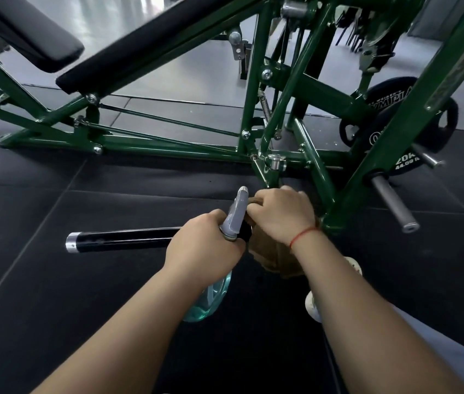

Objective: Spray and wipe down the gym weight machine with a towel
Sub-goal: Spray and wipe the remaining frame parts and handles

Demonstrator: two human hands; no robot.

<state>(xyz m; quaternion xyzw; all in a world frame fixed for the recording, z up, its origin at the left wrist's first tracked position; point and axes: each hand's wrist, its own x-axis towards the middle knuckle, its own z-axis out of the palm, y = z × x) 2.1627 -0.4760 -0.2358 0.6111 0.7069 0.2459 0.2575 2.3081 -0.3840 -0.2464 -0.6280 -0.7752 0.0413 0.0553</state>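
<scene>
The green weight machine fills the upper view, with black pads at the upper left. My left hand grips the neck of a clear spray bottle whose grey spray head points up and away. My right hand holds a brown towel against the low end of the machine's frame, near where a black handle bar with a silver cap sticks out to the left. The towel hangs below my wrist.
A black weight plate sits on a peg at the right, and a bare steel peg juts toward me. Black rubber floor tiles lie all around. My white shoes and a pale trouser leg show at the lower right.
</scene>
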